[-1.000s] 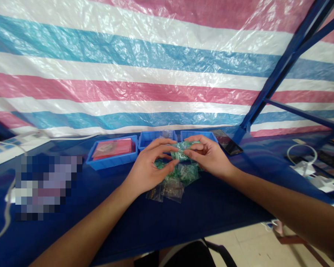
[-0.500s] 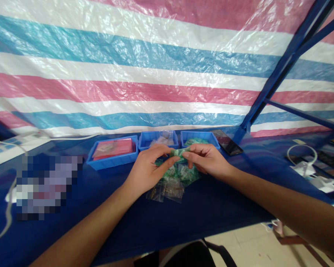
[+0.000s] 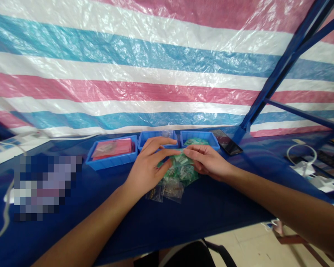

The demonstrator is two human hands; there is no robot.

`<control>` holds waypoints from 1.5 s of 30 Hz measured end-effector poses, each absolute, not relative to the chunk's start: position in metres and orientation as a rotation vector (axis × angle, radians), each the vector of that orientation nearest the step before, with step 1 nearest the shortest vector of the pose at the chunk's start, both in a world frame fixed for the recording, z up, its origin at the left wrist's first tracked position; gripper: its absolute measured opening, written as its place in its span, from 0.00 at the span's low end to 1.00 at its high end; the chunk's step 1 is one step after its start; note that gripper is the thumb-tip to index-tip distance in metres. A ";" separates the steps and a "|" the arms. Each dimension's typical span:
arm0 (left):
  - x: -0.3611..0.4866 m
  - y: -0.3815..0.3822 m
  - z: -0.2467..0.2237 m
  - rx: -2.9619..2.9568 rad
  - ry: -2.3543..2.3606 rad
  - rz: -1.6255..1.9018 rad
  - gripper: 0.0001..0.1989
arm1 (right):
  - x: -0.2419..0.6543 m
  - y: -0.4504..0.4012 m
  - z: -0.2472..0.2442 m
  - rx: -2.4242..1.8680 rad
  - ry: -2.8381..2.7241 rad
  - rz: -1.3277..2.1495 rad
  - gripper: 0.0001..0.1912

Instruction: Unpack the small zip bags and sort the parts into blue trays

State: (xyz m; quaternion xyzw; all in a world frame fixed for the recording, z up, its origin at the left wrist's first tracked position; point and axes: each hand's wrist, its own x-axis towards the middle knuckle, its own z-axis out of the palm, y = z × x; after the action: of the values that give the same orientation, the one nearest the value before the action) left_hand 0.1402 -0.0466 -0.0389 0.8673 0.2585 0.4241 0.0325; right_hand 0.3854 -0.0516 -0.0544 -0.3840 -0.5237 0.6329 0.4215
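Observation:
Over a pile of small green plastic bags (image 3: 187,172) with pale metal-looking pieces inside, my left hand (image 3: 149,165) has its fingers stretched out and apart. Its index fingertip reaches close to my right hand; whether it touches a bag is unclear. Thumb and forefinger of my right hand (image 3: 207,160) are pinched on the edge of one green plastic bag (image 3: 180,157), whose lower part blends into the pile. In front of the pile lie two clear bags, one holding brass-coloured parts (image 3: 174,190) and the other (image 3: 155,193) similar thin parts.
Behind my hands stand three blue bins: one with red packets (image 3: 115,147), a middle one (image 3: 146,135) partly covered by my left hand, and one with green bags (image 3: 197,141). A dark phone (image 3: 230,144) lies at right. White cables (image 3: 303,167) sit farther right. A striped sheet hangs behind.
My left hand has let go of the green bag and spread its fingers. My right hand has lowered slightly, still pinching the bag.

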 end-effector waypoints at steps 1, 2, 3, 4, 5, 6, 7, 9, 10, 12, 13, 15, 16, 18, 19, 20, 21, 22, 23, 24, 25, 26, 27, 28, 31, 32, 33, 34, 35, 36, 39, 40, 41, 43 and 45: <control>0.140 -0.047 -0.038 2.650 0.800 1.326 0.14 | 0.385 -0.052 -0.054 -0.954 -1.325 1.547 0.21; 0.140 -0.047 -0.038 2.622 0.812 1.346 0.12 | 0.385 -0.052 -0.054 -0.943 -1.340 1.499 0.22; 0.140 -0.046 -0.038 2.585 0.836 1.371 0.10 | 0.385 -0.052 -0.053 -0.931 -1.357 1.454 0.24; 0.141 -0.046 -0.039 2.541 0.869 1.392 0.08 | 0.386 -0.052 -0.053 -0.918 -1.375 1.414 0.25; 0.141 -0.046 -0.040 2.495 0.913 1.402 0.07 | 0.387 -0.052 -0.053 -0.909 -1.396 1.380 0.26; 0.141 -0.046 -0.041 2.452 0.960 1.396 0.08 | 0.387 -0.051 -0.053 -0.904 -1.422 1.357 0.27; 0.141 -0.045 -0.043 2.414 1.002 1.378 0.09 | 0.388 -0.051 -0.053 -0.903 -1.453 1.346 0.27; 0.141 -0.046 -0.045 2.355 1.040 1.294 0.14 | 0.390 -0.050 -0.055 -0.912 -1.521 1.330 0.24; 0.141 -0.046 -0.046 2.331 1.036 1.238 0.17 | 0.390 -0.049 -0.055 -0.920 -1.554 1.322 0.22; 0.141 -0.047 -0.047 2.301 1.007 1.151 0.24 | 0.390 -0.049 -0.057 -0.934 -1.578 1.327 0.22; 0.142 -0.048 -0.046 2.304 0.989 1.130 0.27 | 0.390 -0.049 -0.057 -0.937 -1.563 1.341 0.22; 0.142 -0.048 -0.045 2.359 0.958 1.141 0.32 | 0.390 -0.048 -0.058 -0.942 -1.484 1.391 0.23; 0.142 -0.048 -0.045 2.408 0.936 1.159 0.34 | 0.390 -0.048 -0.058 -0.943 -1.435 1.424 0.23; 0.142 -0.048 -0.045 2.520 0.869 1.178 0.35 | 0.391 -0.048 -0.058 -0.941 -1.358 1.490 0.23; 0.142 -0.048 -0.045 2.569 0.832 1.180 0.32 | 0.390 -0.048 -0.058 -0.942 -1.344 1.524 0.22; 0.142 -0.047 -0.045 2.607 0.799 1.183 0.28 | 0.390 -0.049 -0.058 -0.944 -1.341 1.558 0.21; 0.142 -0.047 -0.045 2.632 0.772 1.190 0.24 | 0.390 -0.049 -0.058 -0.948 -1.346 1.588 0.21; 0.142 -0.047 -0.045 2.644 0.755 1.204 0.21 | 0.389 -0.050 -0.057 -0.954 -1.353 1.611 0.20; 0.141 -0.046 -0.044 2.644 0.746 1.225 0.20 | 0.388 -0.051 -0.056 -0.962 -1.359 1.623 0.20; 0.141 -0.046 -0.044 2.637 0.744 1.253 0.18 | 0.387 -0.052 -0.055 -0.968 -1.361 1.621 0.20; 0.141 -0.046 -0.043 2.622 0.749 1.285 0.15 | 0.387 -0.052 -0.053 -0.970 -1.359 1.600 0.21; 0.141 -0.046 -0.042 2.603 0.756 1.317 0.11 | 0.386 -0.053 -0.052 -0.965 -1.358 1.566 0.22; 0.141 -0.046 -0.041 2.577 0.771 1.340 0.09 | 0.386 -0.053 -0.050 -0.954 -1.360 1.532 0.23; 0.141 -0.046 -0.040 2.547 0.798 1.350 0.07 | 0.386 -0.053 -0.049 -0.939 -1.362 1.505 0.24; 0.141 -0.047 -0.040 2.445 0.957 1.299 0.09 | 0.387 -0.052 -0.048 -0.891 -1.387 1.472 0.27; 0.141 -0.048 -0.041 2.405 1.015 1.273 0.10 | 0.388 -0.052 -0.049 -0.889 -1.409 1.477 0.26; 0.141 -0.048 -0.042 2.365 1.059 1.242 0.12 | 0.388 -0.052 -0.050 -0.896 -1.439 1.476 0.24; 0.141 -0.049 -0.043 2.329 1.079 1.207 0.15 | 0.388 -0.051 -0.052 -0.906 -1.472 1.473 0.23; 0.141 -0.049 -0.044 2.297 1.080 1.178 0.19 | 0.389 -0.051 -0.053 -0.917 -1.498 1.475 0.22; 0.141 -0.049 -0.045 2.277 1.067 1.155 0.23 | 0.389 -0.050 -0.054 -0.925 -1.506 1.481 0.23; 0.142 -0.048 -0.046 2.340 0.962 1.148 0.32 | 0.389 -0.048 -0.056 -0.926 -1.424 1.510 0.26; 0.142 -0.047 -0.046 2.391 0.919 1.164 0.34 | 0.390 -0.048 -0.056 -0.924 -1.384 1.528 0.26; 0.142 -0.047 -0.046 2.444 0.875 1.177 0.34 | 0.390 -0.047 -0.056 -0.923 -1.352 1.550 0.26; 0.142 -0.046 -0.046 2.529 0.811 1.192 0.26 | 0.389 -0.047 -0.054 -0.926 -1.321 1.611 0.25; 0.141 -0.045 -0.045 2.561 0.787 1.216 0.17 | 0.388 -0.049 -0.052 -0.929 -1.305 1.671 0.24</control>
State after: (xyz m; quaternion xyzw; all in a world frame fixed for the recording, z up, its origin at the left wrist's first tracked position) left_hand 0.1408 -0.0451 -0.0455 0.8661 0.2660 0.4113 0.0995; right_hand 0.3882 -0.0485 -0.0516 -0.3675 -0.5162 0.6610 0.4020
